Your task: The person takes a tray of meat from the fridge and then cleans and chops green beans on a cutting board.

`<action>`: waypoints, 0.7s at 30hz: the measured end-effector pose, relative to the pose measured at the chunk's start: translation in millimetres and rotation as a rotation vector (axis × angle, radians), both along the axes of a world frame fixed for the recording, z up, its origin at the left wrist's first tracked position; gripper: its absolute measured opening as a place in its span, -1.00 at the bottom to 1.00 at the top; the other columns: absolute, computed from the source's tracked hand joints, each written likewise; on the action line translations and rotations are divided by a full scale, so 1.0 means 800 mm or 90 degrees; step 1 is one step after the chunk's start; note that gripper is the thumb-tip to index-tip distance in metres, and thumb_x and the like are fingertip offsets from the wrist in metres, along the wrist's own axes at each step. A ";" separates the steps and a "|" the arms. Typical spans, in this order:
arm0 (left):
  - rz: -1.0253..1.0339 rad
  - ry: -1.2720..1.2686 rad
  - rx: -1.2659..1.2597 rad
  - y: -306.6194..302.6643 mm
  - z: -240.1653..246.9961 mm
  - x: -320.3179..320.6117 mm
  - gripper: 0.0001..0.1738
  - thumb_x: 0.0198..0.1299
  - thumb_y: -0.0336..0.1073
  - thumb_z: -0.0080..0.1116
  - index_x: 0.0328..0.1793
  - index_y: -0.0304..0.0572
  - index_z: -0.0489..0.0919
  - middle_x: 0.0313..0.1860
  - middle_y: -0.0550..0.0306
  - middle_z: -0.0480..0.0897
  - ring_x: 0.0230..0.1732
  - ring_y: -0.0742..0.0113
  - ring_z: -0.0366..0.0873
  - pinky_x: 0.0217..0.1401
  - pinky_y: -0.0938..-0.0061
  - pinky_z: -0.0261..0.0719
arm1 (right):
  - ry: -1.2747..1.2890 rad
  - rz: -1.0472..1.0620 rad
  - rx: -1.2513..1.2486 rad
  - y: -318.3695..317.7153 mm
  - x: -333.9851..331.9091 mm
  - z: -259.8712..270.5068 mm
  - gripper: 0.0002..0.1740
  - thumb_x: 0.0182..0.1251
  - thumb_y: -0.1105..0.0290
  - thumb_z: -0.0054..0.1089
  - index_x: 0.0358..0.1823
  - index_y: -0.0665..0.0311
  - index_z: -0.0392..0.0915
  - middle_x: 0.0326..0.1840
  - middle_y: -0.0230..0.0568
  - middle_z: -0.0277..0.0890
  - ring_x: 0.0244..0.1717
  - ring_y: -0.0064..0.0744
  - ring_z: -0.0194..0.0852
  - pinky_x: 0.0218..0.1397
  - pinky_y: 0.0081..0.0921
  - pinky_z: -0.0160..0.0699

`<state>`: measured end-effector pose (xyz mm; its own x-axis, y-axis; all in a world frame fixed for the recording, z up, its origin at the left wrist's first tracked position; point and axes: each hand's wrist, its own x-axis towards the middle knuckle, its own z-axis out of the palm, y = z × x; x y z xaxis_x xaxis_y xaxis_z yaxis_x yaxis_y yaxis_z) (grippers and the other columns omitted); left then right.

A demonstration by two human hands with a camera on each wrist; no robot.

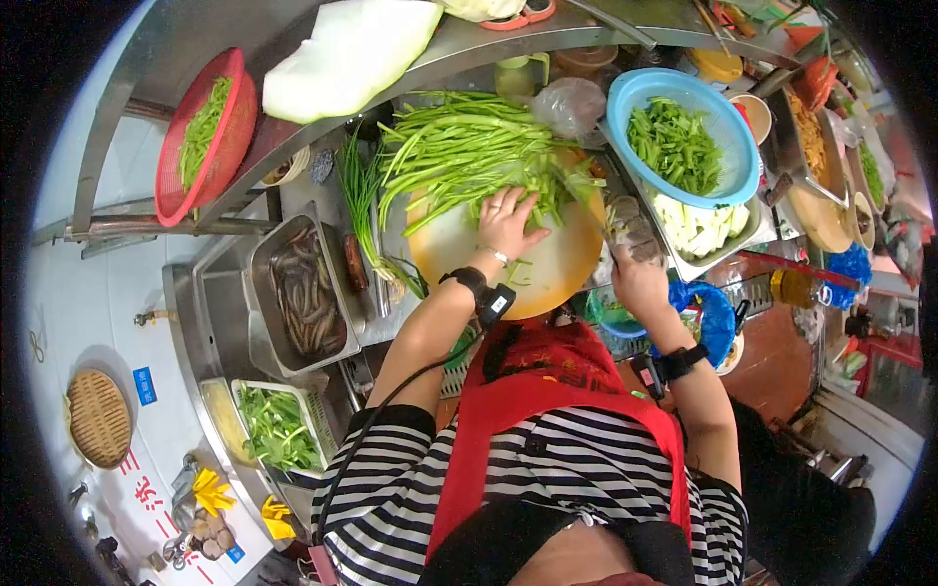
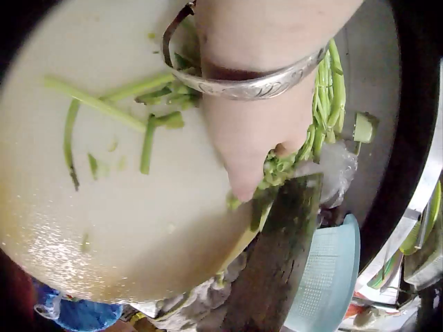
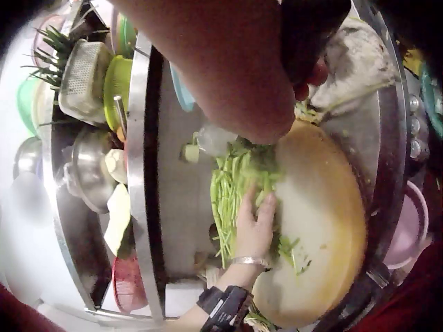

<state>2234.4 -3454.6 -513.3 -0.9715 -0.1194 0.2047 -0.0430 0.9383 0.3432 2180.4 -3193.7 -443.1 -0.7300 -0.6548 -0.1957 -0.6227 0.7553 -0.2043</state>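
A thick bunch of long green vegetable stalks, celery-like, [image 1: 454, 156] lies across the far side of a round chopping board [image 1: 562, 259]. My left hand [image 1: 505, 227] grips the stalks near their cut end, a silver bangle at its wrist. In the left wrist view its thumb points down beside the chopped ends, the other fingers mostly hidden. My right hand [image 1: 642, 281] holds a cleaver at the board's right edge. The dark, wet blade [image 2: 280, 252] stands close beside the cut ends in the left wrist view. A few loose stalk pieces [image 2: 104, 100] lie on the board.
A blue basket of cut greens [image 1: 674, 146] stands at the right, over a tray of pale slices [image 1: 699, 230]. Spring onions [image 1: 362, 200] lie left of the board, beside a metal tub [image 1: 308, 293]. A steel shelf edge [image 1: 469, 66] runs above the worktop.
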 end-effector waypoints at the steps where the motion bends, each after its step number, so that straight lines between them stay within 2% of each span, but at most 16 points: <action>1: -0.026 -0.058 0.022 -0.003 -0.001 0.008 -0.19 -0.10 0.20 0.28 0.31 0.10 0.38 0.34 0.07 0.26 0.36 -0.02 0.10 0.38 0.02 0.01 | -0.008 0.025 -0.005 -0.003 0.006 -0.009 -0.79 0.20 0.29 -0.01 -0.18 0.19 0.33 -0.59 -0.02 0.54 -0.58 -0.01 0.55 -0.52 -0.15 0.52; 4: -0.043 -0.087 0.017 -0.001 0.015 0.050 -0.10 -0.13 0.22 0.30 0.36 0.11 0.30 0.44 0.00 0.09 0.45 -0.07 -0.05 0.43 -0.06 -0.10 | -0.052 0.052 -0.019 -0.010 0.025 0.001 -0.78 0.20 0.28 0.00 -0.18 0.19 0.33 -0.56 -0.04 0.54 -0.55 -0.01 0.55 -0.50 -0.15 0.52; 5: -0.047 -0.118 0.010 -0.005 0.025 0.063 0.04 -0.21 0.23 0.35 0.42 0.04 0.20 0.48 -0.11 -0.05 0.48 -0.14 -0.18 0.43 -0.13 -0.18 | -0.065 0.051 -0.053 -0.007 0.030 0.004 -0.78 0.20 0.28 0.00 -0.18 0.19 0.33 -0.56 -0.04 0.54 -0.54 -0.01 0.55 -0.50 -0.14 0.52; 8: 0.093 -0.123 0.029 -0.016 0.018 0.090 0.14 -0.29 0.20 0.41 0.43 -0.08 0.15 0.46 -0.20 -0.04 0.47 -0.20 -0.17 0.44 -0.11 -0.15 | -0.116 -0.013 -0.174 0.007 0.040 0.009 -0.77 0.17 0.29 0.08 -0.23 0.25 0.34 -0.57 0.02 0.50 -0.52 0.07 0.51 -0.49 -0.11 0.47; 10: 0.118 -0.086 0.052 -0.028 0.004 0.078 0.15 -0.30 0.21 0.42 0.40 -0.18 0.16 0.42 -0.25 0.01 0.44 -0.22 -0.11 0.43 -0.04 -0.05 | -0.160 -0.087 -0.291 0.027 0.043 -0.015 -0.76 0.15 0.30 0.14 -0.27 0.28 0.35 -0.57 0.05 0.48 -0.54 0.10 0.48 -0.51 -0.12 0.44; 11: 0.113 -0.069 0.067 -0.031 0.001 0.067 0.14 -0.29 0.24 0.39 0.38 -0.19 0.18 0.41 -0.25 0.04 0.44 -0.23 -0.09 0.42 -0.03 -0.02 | -0.242 -0.145 -0.300 0.036 0.041 -0.029 -0.72 0.10 0.32 0.22 -0.28 0.33 0.35 -0.64 0.01 0.43 -0.65 0.00 0.44 -0.54 -0.17 0.40; 14: 0.081 -0.053 0.053 -0.018 -0.001 0.046 0.08 -0.29 0.28 0.37 0.35 -0.10 0.25 0.35 -0.21 0.13 0.38 -0.24 0.02 0.38 -0.02 0.08 | -0.450 -0.191 -0.422 0.059 0.046 -0.091 -0.85 0.24 0.42 0.08 -0.28 0.29 0.32 -0.72 -0.21 0.36 -0.80 -0.38 0.31 -0.68 -0.47 0.32; 17: 0.071 0.013 0.099 0.014 0.000 0.035 -0.03 -0.26 0.27 0.36 0.31 0.02 0.33 0.30 -0.17 0.19 0.35 -0.23 0.07 0.35 -0.02 0.12 | -0.727 -0.356 -0.471 0.031 0.053 -0.038 -0.80 0.23 0.45 0.11 -0.19 0.37 0.35 -0.67 -0.28 0.36 -0.75 -0.48 0.30 -0.67 -0.45 0.31; 20: 0.132 0.037 0.159 0.047 0.002 0.020 -0.06 -0.22 0.21 0.38 0.30 0.00 0.34 0.33 -0.13 0.18 0.34 -0.16 0.11 0.34 0.00 0.16 | -0.792 -0.325 -0.479 0.014 0.064 -0.050 -0.82 0.28 0.49 0.03 -0.12 0.37 0.34 -0.62 -0.31 0.37 -0.76 -0.53 0.30 -0.69 -0.56 0.30; 21: 0.155 0.070 0.131 0.057 0.003 0.016 -0.17 -0.15 0.13 0.37 0.27 -0.03 0.38 0.31 -0.11 0.23 0.31 -0.10 0.19 0.29 0.04 0.22 | -0.822 -0.316 -0.499 0.008 0.069 -0.054 -0.78 0.28 0.48 0.03 -0.07 0.37 0.32 -0.62 -0.32 0.36 -0.75 -0.55 0.30 -0.68 -0.57 0.32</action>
